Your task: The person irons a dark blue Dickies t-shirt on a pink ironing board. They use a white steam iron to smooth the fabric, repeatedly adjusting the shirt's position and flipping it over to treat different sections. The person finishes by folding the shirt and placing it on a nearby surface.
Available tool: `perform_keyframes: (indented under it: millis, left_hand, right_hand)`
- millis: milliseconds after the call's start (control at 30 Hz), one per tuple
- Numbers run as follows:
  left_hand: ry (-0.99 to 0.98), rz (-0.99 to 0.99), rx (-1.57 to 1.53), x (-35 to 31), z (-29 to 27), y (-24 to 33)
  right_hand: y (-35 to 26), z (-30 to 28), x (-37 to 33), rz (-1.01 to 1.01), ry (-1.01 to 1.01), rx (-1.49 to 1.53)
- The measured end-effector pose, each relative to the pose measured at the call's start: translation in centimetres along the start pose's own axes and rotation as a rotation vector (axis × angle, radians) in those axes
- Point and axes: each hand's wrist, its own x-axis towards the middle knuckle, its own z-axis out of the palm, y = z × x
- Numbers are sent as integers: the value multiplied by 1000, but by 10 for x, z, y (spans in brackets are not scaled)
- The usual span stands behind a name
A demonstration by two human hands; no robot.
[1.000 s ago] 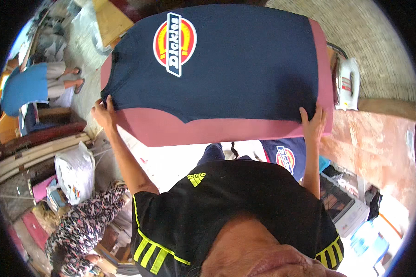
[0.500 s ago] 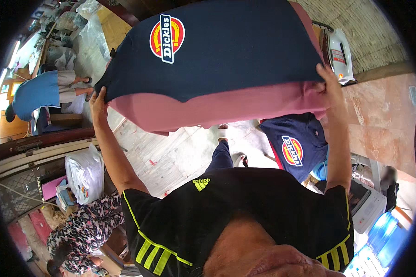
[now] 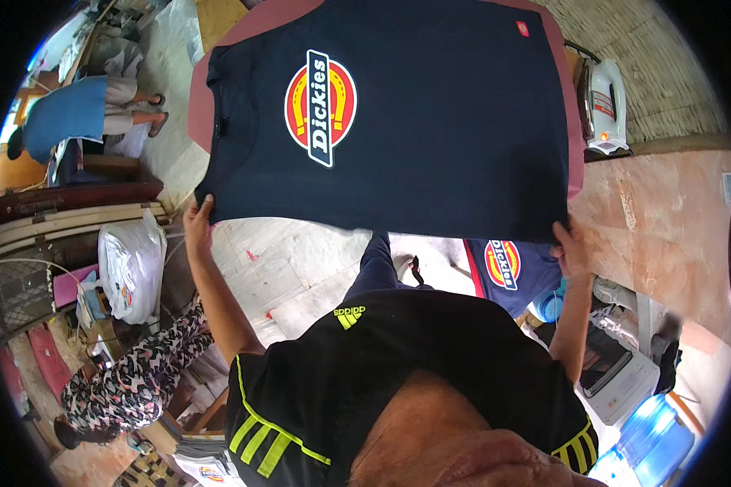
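I hold up a pink padded board (image 3: 207, 73) with a navy T-shirt (image 3: 430, 154) spread flat over it; the shirt bears a round red and yellow emblem (image 3: 320, 107). My left hand (image 3: 196, 225) grips the lower left corner of board and shirt. At the lower right corner my right hand (image 3: 571, 247) grips the same edge. Below that hand lies another navy shirt with the same emblem (image 3: 508, 268).
A white clothes iron (image 3: 605, 105) stands upright at the upper right. A white plastic bag (image 3: 130, 264) sits at the left. A person in a blue top (image 3: 65, 114) is at the far left, another in patterned clothing (image 3: 130, 377) at lower left. A blue bottle (image 3: 650, 438) is at lower right.
The board with the shirt has tilted up and flattened toward me; the pink underside that showed below the shirt is now hidden, and both hands sit lower in view.
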Motion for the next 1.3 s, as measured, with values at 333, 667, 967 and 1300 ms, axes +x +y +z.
perform_keyframes:
  millis: [333,667,967,1300]
  left_hand:
    - [373,583,731,78,71,43]
    - [304,469,1203,254,150,140]
    - [302,763,846,268,138,115]
    - [347,637,937,251,157,127]
  right_hand:
    - [-48,27,72,-424,55,-941]
    - [-170,379,293,-1293,-131,-913]
    - [-246,485,364,-1045,-945,-1299]
    - [-282,498,379,-666,-1195,-1201]
